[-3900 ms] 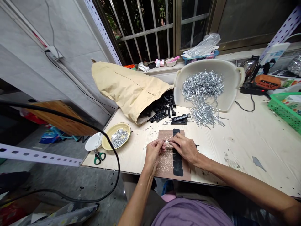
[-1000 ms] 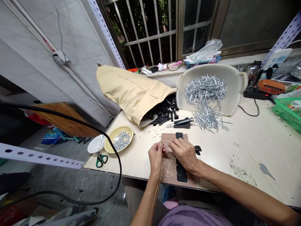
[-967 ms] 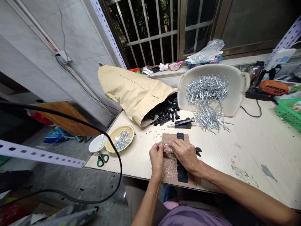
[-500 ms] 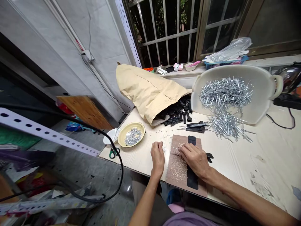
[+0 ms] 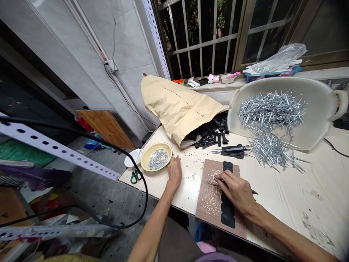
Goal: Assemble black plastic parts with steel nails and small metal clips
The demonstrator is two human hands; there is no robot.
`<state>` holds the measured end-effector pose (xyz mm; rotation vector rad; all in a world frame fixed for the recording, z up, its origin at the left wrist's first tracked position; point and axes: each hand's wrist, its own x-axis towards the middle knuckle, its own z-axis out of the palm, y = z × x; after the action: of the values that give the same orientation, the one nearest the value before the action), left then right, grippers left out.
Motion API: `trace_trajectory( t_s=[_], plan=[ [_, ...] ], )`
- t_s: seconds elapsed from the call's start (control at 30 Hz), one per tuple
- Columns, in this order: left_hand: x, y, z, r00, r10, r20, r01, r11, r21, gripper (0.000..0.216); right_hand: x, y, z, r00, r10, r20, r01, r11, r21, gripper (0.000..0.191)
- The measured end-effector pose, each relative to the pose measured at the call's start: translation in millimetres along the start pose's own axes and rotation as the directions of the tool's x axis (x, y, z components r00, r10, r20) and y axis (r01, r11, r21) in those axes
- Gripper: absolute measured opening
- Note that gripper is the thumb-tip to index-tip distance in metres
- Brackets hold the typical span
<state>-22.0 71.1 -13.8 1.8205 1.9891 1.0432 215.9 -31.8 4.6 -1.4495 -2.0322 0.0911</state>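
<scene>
My right hand (image 5: 236, 189) pinches a thin metal pin (image 5: 211, 176) above a brown board (image 5: 204, 198). A black segmented strip (image 5: 228, 218) lies on that board, partly covered by the hand, and pale crumbs are scattered beside it. My left hand (image 5: 175, 171) has its fingers curled together just right of a yellow bowl (image 5: 144, 157); whatever they hold is hidden. Small shiny metal pieces (image 5: 158, 159), like nuts or rings, fill the bowl's middle. Several more loose small rings (image 5: 193, 177) lie between the hands. A dark curved tool tip (image 5: 254, 192) shows behind my right hand.
A white tub (image 5: 321, 120) on its side spills long metal pins (image 5: 272, 109) onto the table. Black parts (image 5: 215, 135) come out of a paper sack (image 5: 182, 105). Pliers (image 5: 231, 150), green-handled scissors (image 5: 133, 177) and a white dish (image 5: 131, 160) lie around. A black cable (image 5: 144, 203) loops at left.
My left hand has moved left and away from the board, up to the yellow bowl. My right hand still pinches the pin over the board. The view has shifted a little.
</scene>
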Motion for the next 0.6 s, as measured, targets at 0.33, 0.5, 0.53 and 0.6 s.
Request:
trace_trajectory(
  t_s=[0.33, 0.5, 0.53, 0.6],
  plan=[
    [12, 0, 6, 0.996, 0.016, 0.093, -0.027, 0.993, 0.114, 0.013, 14, 3, -20, 0.933, 0.247, 0.263, -0.355, 0.752, 0.555, 0.030],
    [-15, 40, -3, 0.966, -0.060, 0.251, 0.161, 0.901, -0.404, 0.023, 18, 0, -22, 0.954, 0.233, 0.189, -0.300, 0.752, 0.586, 0.025],
    [-24, 52, -4, 0.938, -0.079, 0.337, 0.262, 0.798, -0.542, 0.028, 19, -2, -23, 0.964, 0.210, 0.162, -0.265, 0.778, 0.570, 0.023],
    [-40, 74, -4, 0.894, -0.060, 0.443, 0.391, 0.586, -0.709, 0.030, 21, -6, -23, 0.978, 0.174, 0.114, -0.208, 0.831, 0.516, 0.022]
  ],
)
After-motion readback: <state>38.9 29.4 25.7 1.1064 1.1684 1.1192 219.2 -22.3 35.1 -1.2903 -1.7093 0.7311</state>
